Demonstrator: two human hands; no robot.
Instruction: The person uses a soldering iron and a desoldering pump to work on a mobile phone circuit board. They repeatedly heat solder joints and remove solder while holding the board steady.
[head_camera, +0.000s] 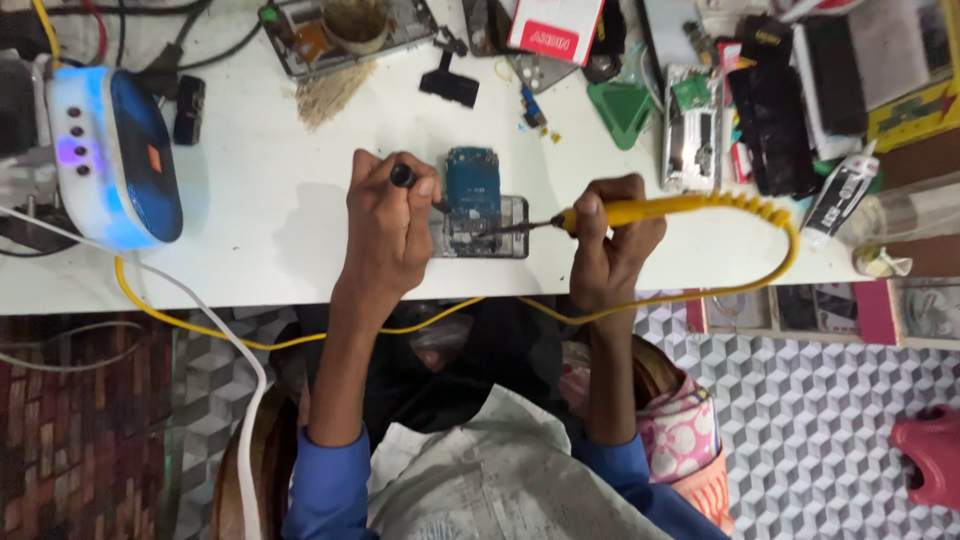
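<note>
An opened phone lies on the white table with a blue circuit board on its far end. My right hand grips a yellow soldering iron, its dark tip touching the phone's inside. A yellow cord loops from the iron off the table edge. My left hand is closed on a small black-capped tool, pointing at the board's left side.
A white-and-blue device stands at the left. A brush, a tray with a cup, a green wedge, another opened phone and black boxes crowd the far side. A patterned floor lies below.
</note>
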